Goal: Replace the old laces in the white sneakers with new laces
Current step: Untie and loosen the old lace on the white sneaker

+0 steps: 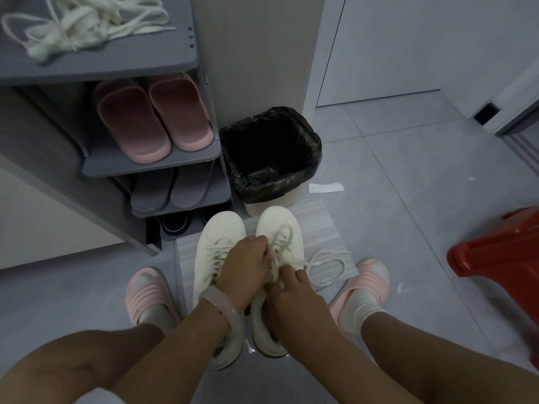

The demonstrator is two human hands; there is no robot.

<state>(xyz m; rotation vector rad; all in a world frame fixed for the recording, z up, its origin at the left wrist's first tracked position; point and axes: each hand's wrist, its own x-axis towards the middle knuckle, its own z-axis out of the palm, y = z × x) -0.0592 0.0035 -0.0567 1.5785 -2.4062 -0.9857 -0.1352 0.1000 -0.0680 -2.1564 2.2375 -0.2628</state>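
Two white sneakers stand side by side on a pale foam sheet (323,225) between my feet. The left sneaker (217,243) is laced. Over the right sneaker (278,225), my left hand (246,269) has its fingers curled on the lace at the eyelets. My right hand (291,293) pinches the lace just below it, near the tongue. A loose loop of the lace (326,265) trails onto the sheet to the right. A pile of white laces (84,23) lies on top of the grey shoe rack at upper left.
The grey shoe rack (151,161) holds pink slippers (151,118), grey slippers and dark shoes. A bin with a black liner (271,153) stands right behind the sneakers. A red plastic stool (501,258) is at right. A white paper scrap (325,188) lies on the tiled floor.
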